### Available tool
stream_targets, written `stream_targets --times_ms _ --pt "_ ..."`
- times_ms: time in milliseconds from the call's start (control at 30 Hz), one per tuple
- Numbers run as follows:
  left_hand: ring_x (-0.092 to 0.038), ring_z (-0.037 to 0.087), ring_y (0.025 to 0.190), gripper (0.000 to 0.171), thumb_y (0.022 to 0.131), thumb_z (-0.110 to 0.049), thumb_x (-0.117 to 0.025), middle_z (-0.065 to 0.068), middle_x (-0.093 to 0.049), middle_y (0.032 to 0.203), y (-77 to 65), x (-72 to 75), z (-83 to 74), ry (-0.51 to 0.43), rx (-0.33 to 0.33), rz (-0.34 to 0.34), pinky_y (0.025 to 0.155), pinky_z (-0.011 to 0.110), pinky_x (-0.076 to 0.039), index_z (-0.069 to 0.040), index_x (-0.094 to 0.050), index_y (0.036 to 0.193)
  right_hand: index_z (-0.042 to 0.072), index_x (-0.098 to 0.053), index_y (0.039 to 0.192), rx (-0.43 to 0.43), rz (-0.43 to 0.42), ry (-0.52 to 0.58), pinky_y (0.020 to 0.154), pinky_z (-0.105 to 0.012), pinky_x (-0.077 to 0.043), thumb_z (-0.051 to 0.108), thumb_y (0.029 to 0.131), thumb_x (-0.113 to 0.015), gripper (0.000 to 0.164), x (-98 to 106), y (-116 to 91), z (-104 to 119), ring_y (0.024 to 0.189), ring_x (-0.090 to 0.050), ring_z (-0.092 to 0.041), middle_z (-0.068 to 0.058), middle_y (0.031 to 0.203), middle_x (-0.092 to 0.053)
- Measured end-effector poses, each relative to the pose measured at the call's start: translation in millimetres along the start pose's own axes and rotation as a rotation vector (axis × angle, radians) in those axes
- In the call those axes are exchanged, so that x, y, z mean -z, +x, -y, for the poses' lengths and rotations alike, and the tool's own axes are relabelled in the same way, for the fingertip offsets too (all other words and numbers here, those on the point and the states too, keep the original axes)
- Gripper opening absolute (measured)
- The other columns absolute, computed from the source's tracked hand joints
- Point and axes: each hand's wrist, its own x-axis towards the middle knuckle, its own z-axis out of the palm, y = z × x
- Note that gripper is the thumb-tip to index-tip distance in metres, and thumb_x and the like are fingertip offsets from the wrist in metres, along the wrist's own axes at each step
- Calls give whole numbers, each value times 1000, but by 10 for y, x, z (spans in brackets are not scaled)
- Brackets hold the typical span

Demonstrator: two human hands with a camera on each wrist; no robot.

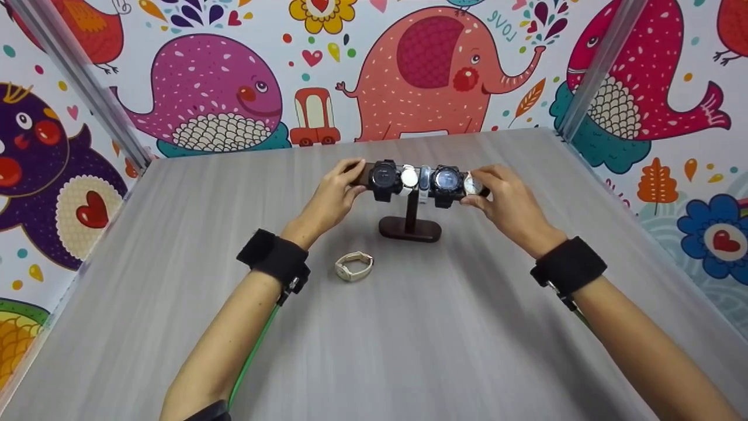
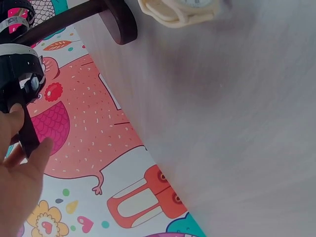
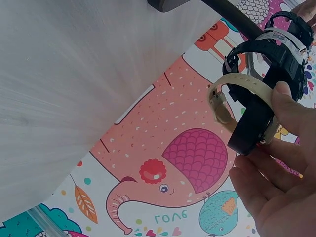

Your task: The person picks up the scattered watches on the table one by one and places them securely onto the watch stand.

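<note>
A dark brown T-shaped watch stand (image 1: 409, 228) stands mid-table, its crossbar carrying several watches: two bulky black ones (image 1: 384, 177) (image 1: 447, 180) and slimmer pale ones between. My left hand (image 1: 352, 182) grips the bar's left end, next to the black watch (image 2: 19, 74); the dark bar end sits between thumb and fingers (image 2: 34, 158). My right hand (image 1: 482, 187) pinches a white-faced watch (image 1: 472, 185) at the bar's right end. Its cream strap (image 3: 237, 96) loops round the bar under my thumb (image 3: 291, 111). Another cream watch (image 1: 353, 266) lies loose on the table in front of the stand.
The grey wood-grain table (image 1: 409, 351) is walled on three sides by cartoon-animal panels (image 1: 432, 70) with metal corner posts (image 1: 596, 76). Black bands with cameras wrap both wrists. The stand's base (image 2: 121, 19) and the loose cream watch (image 2: 180, 10) are close together.
</note>
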Motion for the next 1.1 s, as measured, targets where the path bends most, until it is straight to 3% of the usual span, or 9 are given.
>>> stream_targets --times_ms 267,400,600,767,967,1100 --pt "-49 34 139 51 99 -8 -60 19 -46 152 -7 2 7 22 23 19 115 40 -43 1 -45 147 -7 -65 124 -27 22 0 92 -50 -57 19 83 -81 51 -5 0 19 105 -61 -35 -24 119 -63" --pt "-43 33 144 58 98 -10 -62 18 -38 159 -31 24 -5 40 31 45 120 41 -37 -1 -41 151 -8 -62 127 -57 24 11 93 -51 -55 19 83 -81 55 2 -12 46 108 -59 -35 -25 124 -61" --pt "-35 38 148 71 95 -19 -68 22 -27 163 -128 114 -125 83 40 97 122 51 -32 -6 -34 155 -6 -58 134 -46 -97 14 101 -51 -50 19 86 -79 58 41 -80 171 121 -55 -37 -25 132 -57" --pt "-32 38 149 74 95 -27 -68 20 -25 163 -329 249 -276 99 65 164 121 51 -33 -10 -31 157 -5 -60 132 -1 -163 46 99 -48 -52 20 88 -77 54 59 -146 366 118 -57 -34 -23 129 -59" --pt "-37 37 147 77 94 -33 -68 20 -27 162 -632 289 -358 112 39 254 119 50 -36 -10 -31 157 -5 -59 134 78 -109 38 100 -47 -54 22 89 -77 56 -45 -256 578 117 -60 -34 -24 131 -59" --pt "-38 37 146 79 92 -36 -70 18 -29 162 -831 269 -395 104 71 329 119 52 -35 -12 -32 157 -5 -60 133 175 -102 45 100 -44 -54 24 88 -77 56 -183 -318 699 119 -61 -33 -22 129 -61"
